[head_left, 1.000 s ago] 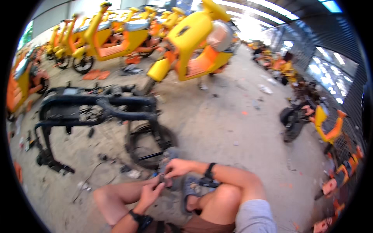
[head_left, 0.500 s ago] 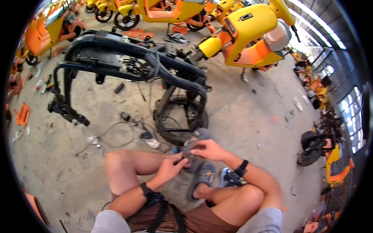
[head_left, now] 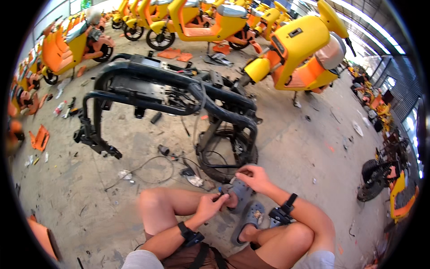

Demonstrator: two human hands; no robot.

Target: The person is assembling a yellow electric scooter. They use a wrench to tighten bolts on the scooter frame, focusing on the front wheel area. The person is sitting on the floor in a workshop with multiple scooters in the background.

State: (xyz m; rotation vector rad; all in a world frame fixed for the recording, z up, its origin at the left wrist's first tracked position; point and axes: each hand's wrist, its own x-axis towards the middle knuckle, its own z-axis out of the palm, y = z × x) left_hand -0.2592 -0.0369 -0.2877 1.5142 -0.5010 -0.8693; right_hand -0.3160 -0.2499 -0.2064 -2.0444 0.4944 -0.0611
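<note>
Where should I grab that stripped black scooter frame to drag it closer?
Probably the thick upper tube of the black scooter frame, taken from above on the near side. It runs long, bare and roughly level, while the middle is tangled with cables and the front wheel sits low.

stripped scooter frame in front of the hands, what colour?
Black: the bare scooter frame shows black tubing throughout, clearest in the head view, the only one.
</note>
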